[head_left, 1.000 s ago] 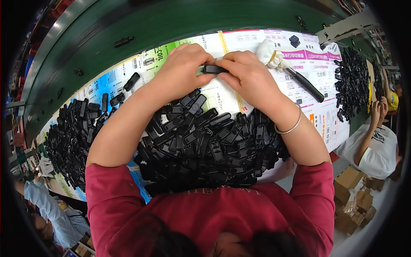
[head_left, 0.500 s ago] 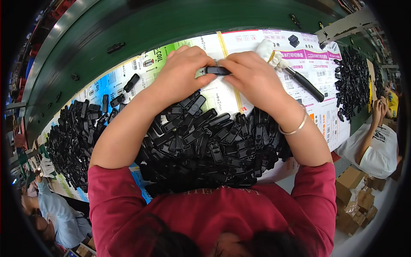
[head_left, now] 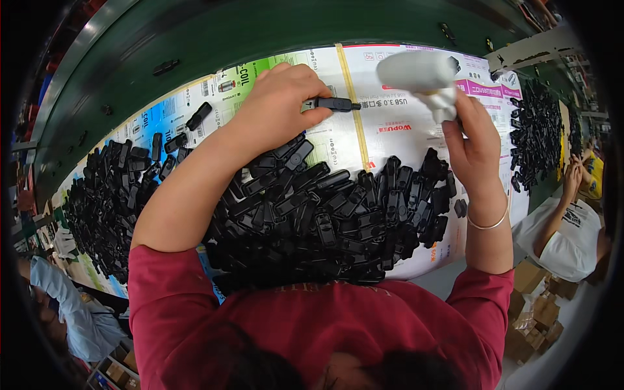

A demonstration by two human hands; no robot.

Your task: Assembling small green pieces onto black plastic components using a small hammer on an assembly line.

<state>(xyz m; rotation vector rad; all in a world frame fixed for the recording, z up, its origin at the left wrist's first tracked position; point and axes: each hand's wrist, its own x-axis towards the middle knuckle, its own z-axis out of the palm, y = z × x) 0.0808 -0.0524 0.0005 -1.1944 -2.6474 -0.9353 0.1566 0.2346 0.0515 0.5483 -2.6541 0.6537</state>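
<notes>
My left hand (head_left: 283, 107) is closed, its thumb and fingers pinching one end of a small black plastic casing (head_left: 335, 104). The casing lies on the printed sheets, with a narrow black tip pointing right. To the right, my right hand (head_left: 476, 140) grips a mallet (head_left: 416, 71) just under its head. That head is white and slightly blurred, with a whitish wrapping below it; the black handle is hidden by my hand. Close below both hands spreads a large heap of similar black casings (head_left: 325, 221).
Printed cardboard sheets (head_left: 390, 133) cover the table. A green conveyor belt (head_left: 260, 32) runs along the far side with a few black pieces on it. More black casings (head_left: 536, 136) lie far right. Co-workers sit at both sides; cardboard boxes (head_left: 536, 312) stand lower right.
My right hand has let go of the casing, moved right and picked up the mallet, raising it off the table. The left hand still holds the casing in about the same place.
</notes>
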